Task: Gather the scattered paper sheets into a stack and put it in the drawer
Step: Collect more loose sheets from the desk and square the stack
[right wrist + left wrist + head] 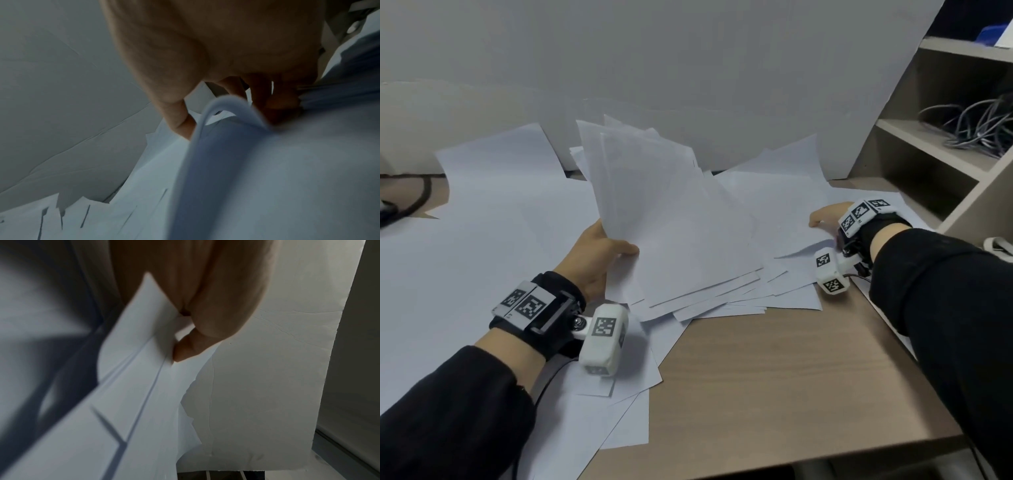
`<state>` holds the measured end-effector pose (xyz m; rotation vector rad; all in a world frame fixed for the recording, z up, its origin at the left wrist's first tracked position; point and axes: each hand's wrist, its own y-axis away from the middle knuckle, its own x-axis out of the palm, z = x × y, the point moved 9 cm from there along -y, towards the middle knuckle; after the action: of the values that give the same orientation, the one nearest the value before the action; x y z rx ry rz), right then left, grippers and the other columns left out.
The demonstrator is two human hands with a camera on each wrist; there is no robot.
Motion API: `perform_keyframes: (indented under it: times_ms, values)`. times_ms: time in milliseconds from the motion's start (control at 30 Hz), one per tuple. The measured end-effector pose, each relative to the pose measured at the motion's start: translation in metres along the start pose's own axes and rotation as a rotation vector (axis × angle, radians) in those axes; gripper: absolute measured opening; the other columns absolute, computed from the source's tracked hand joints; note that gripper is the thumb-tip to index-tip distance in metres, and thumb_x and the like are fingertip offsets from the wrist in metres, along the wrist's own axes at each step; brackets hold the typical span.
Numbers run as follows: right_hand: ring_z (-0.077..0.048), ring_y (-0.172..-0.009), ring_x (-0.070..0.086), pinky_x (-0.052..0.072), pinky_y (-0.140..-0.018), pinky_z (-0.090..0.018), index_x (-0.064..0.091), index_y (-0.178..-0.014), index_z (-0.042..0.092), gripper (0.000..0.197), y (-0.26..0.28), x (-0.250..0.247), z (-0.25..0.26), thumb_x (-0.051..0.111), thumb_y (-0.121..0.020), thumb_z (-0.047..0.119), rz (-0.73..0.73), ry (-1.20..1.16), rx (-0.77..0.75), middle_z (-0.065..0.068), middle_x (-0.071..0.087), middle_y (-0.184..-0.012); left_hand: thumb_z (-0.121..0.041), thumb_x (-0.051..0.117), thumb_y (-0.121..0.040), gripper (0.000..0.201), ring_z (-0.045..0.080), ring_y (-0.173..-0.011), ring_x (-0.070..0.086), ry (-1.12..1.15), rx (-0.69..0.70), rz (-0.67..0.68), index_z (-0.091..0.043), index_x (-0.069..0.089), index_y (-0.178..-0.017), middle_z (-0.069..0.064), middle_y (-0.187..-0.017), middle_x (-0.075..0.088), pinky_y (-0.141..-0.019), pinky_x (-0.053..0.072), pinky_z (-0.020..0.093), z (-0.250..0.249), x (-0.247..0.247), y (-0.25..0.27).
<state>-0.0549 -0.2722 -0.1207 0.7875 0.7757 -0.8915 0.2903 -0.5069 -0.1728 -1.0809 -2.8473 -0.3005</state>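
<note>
Several white paper sheets lie scattered over the wooden desk (774,377). My left hand (619,247) grips a loose bundle of sheets (661,205) by its near left edge, thumb on top, and the bundle tilts up off the desk. In the left wrist view the thumb (185,350) pinches those sheets (133,369). My right hand (822,221) rests on sheets (784,205) at the right. In the right wrist view my right hand (234,120) pinches a buckled sheet (226,105) between thumb and fingers. No drawer is in view.
More sheets (482,222) cover the left of the desk and overhang its front edge. An open shelf unit (928,154) with tangled cables (969,126) stands at the right. A white board (688,68) backs the desk. A dark cable (417,198) lies far left.
</note>
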Motion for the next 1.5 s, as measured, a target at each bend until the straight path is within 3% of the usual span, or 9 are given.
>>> perform_keyframes:
  times_ms: [267, 533, 633, 733, 800, 1200, 1300, 1433, 1500]
  values:
    - [-0.034, -0.101, 0.058, 0.047, -0.093, -0.037, 0.053, -0.129, 0.002, 0.071, -0.006, 0.007, -0.001, 0.069, -0.078, 0.048, 0.017, 0.214, 0.108, -0.019, 0.057, -0.118, 0.02, 0.05, -0.087, 0.047, 0.032, -0.084, 0.068, 0.021, -0.017, -0.018, -0.013, 0.062, -0.118, 0.016, -0.105, 0.07, -0.073, 0.059, 0.041, 0.002, -0.002, 0.001]
    - [-0.03, -0.142, 0.031, 0.025, -0.111, -0.03, 0.036, -0.147, 0.002, 0.051, 0.024, 0.006, 0.015, 0.042, -0.104, 0.03, 0.102, 0.146, 0.024, -0.014, 0.033, -0.155, 0.02, 0.048, -0.088, 0.046, 0.035, -0.088, 0.067, 0.04, -0.049, -0.024, -0.013, 0.062, -0.117, 0.018, -0.108, 0.068, -0.074, 0.06, 0.043, 0.004, -0.003, 0.002]
    - [-0.032, -0.132, 0.044, 0.035, -0.101, -0.036, 0.04, -0.145, 0.008, 0.056, 0.015, 0.009, 0.013, 0.051, -0.099, 0.038, 0.111, 0.009, 0.019, -0.012, 0.042, -0.147, 0.02, 0.048, -0.087, 0.046, 0.037, -0.094, 0.066, 0.039, -0.053, -0.023, -0.014, 0.062, -0.115, 0.02, -0.112, 0.068, -0.087, 0.056, 0.052, 0.004, -0.004, 0.002]
    - [-0.028, -0.071, 0.057, 0.041, -0.059, -0.029, 0.053, -0.127, 0.004, 0.056, 0.009, -0.002, 0.004, 0.064, -0.087, 0.043, 0.032, -0.196, 0.119, -0.013, 0.061, -0.093, 0.019, 0.048, -0.088, 0.045, 0.036, -0.092, 0.067, 0.043, -0.058, -0.025, -0.015, 0.063, -0.113, 0.018, -0.11, 0.069, -0.085, 0.057, 0.05, 0.005, -0.004, 0.003]
    - [-0.023, -0.057, 0.048, 0.033, -0.052, -0.027, 0.058, -0.108, 0.004, 0.039, 0.011, -0.007, 0.004, 0.061, -0.09, 0.037, 0.046, -0.236, 0.112, -0.01, 0.053, -0.073, 0.02, 0.048, -0.087, 0.044, 0.034, -0.087, 0.068, 0.05, -0.059, -0.034, -0.015, 0.063, -0.11, 0.016, -0.105, 0.07, -0.082, 0.057, 0.046, 0.005, -0.005, 0.003]
    - [-0.025, -0.06, 0.046, 0.041, -0.061, -0.03, 0.053, -0.078, 0.009, 0.025, 0.019, -0.013, -0.021, 0.062, -0.089, 0.03, -0.012, -0.362, 0.172, -0.01, 0.049, -0.07, 0.022, 0.044, -0.088, 0.041, 0.034, -0.086, 0.064, 0.087, -0.084, -0.047, -0.012, 0.061, -0.106, 0.017, -0.101, 0.066, -0.086, 0.054, 0.046, 0.004, -0.005, 0.007]
    - [-0.03, -0.074, 0.056, 0.049, -0.083, -0.041, 0.057, -0.092, 0.007, 0.036, 0.0, -0.011, -0.022, 0.074, -0.077, 0.034, 0.017, -0.257, 0.144, -0.014, 0.059, -0.082, 0.021, 0.044, -0.087, 0.042, 0.035, -0.087, 0.062, 0.087, -0.09, -0.055, -0.012, 0.061, -0.106, 0.018, -0.101, 0.064, -0.09, 0.053, 0.05, 0.005, -0.006, 0.007]
    - [-0.031, -0.089, 0.063, 0.055, -0.087, -0.043, 0.062, -0.118, 0.014, 0.102, -0.025, 0.0, -0.027, 0.093, -0.025, 0.039, 0.12, -0.215, 0.135, -0.01, 0.065, -0.101, 0.021, 0.044, -0.088, 0.041, 0.034, -0.084, 0.062, 0.084, -0.101, -0.049, -0.012, 0.061, -0.106, 0.016, -0.097, 0.064, -0.092, 0.051, 0.051, 0.006, -0.006, 0.006]
    - [-0.033, -0.094, 0.064, 0.055, -0.088, -0.045, 0.06, -0.123, 0.014, 0.09, -0.022, 0.0, -0.023, 0.094, -0.043, 0.037, 0.103, -0.19, 0.14, -0.011, 0.066, -0.104, 0.021, 0.045, -0.087, 0.041, 0.034, -0.084, 0.062, 0.082, -0.099, -0.058, -0.011, 0.062, -0.106, 0.016, -0.097, 0.064, -0.091, 0.051, 0.051, 0.005, -0.008, 0.006]
